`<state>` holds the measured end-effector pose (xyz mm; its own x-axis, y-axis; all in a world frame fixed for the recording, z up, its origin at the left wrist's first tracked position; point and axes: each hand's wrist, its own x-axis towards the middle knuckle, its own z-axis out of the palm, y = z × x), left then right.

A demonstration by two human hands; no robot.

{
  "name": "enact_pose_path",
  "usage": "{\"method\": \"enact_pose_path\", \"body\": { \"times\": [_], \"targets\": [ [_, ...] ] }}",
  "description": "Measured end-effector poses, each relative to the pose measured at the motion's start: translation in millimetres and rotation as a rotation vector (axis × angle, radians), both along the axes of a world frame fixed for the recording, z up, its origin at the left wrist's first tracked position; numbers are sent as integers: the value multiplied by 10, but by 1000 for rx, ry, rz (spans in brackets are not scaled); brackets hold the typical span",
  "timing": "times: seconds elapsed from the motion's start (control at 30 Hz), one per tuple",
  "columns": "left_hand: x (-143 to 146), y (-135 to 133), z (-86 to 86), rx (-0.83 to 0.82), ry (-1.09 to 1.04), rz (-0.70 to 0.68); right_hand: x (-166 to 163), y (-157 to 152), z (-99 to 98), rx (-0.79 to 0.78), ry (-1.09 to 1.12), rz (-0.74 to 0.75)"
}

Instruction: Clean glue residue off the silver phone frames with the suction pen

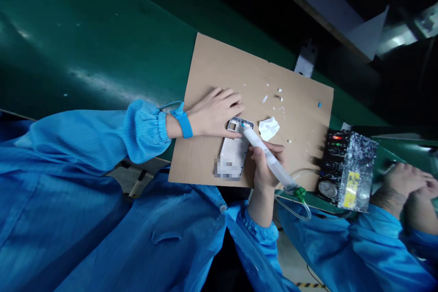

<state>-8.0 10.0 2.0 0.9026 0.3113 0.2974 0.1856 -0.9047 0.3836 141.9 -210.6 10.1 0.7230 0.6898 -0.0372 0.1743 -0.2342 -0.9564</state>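
While the left hand (215, 114) presses flat on the far end of a phone frame (234, 153) lying on cardboard (205, 77), the right hand (265, 164) grips a glue syringe (267, 155), its tip at the frame's far edge, dispensing seemingly just begun.

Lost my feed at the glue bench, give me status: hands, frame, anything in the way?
Left hand pins phone frame on cardboard. Right hand grips syringe, tip at frame's top edge. White scrap beside, clear.

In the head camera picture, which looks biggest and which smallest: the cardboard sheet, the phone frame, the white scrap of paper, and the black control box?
1. cardboard sheet
2. black control box
3. phone frame, though the box looks only a little bigger, and camera distortion near the picture's edge makes that ranking unsure
4. white scrap of paper
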Motion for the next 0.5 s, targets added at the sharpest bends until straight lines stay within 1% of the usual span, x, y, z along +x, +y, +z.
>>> {"method": "enact_pose_path", "body": {
  "times": [0.1,0.33,0.5],
  "targets": [
    [-2,2,-5,-2,-6,0,-41,-4,-95,52,-19,-51],
    [-4,4,-10,-33,-10,-5,-33,11,-52,61,-45,-37],
    [-5,6,-2,-29,-3,-7,-16,-30,-79,48,-37,-22]
  ]
}}
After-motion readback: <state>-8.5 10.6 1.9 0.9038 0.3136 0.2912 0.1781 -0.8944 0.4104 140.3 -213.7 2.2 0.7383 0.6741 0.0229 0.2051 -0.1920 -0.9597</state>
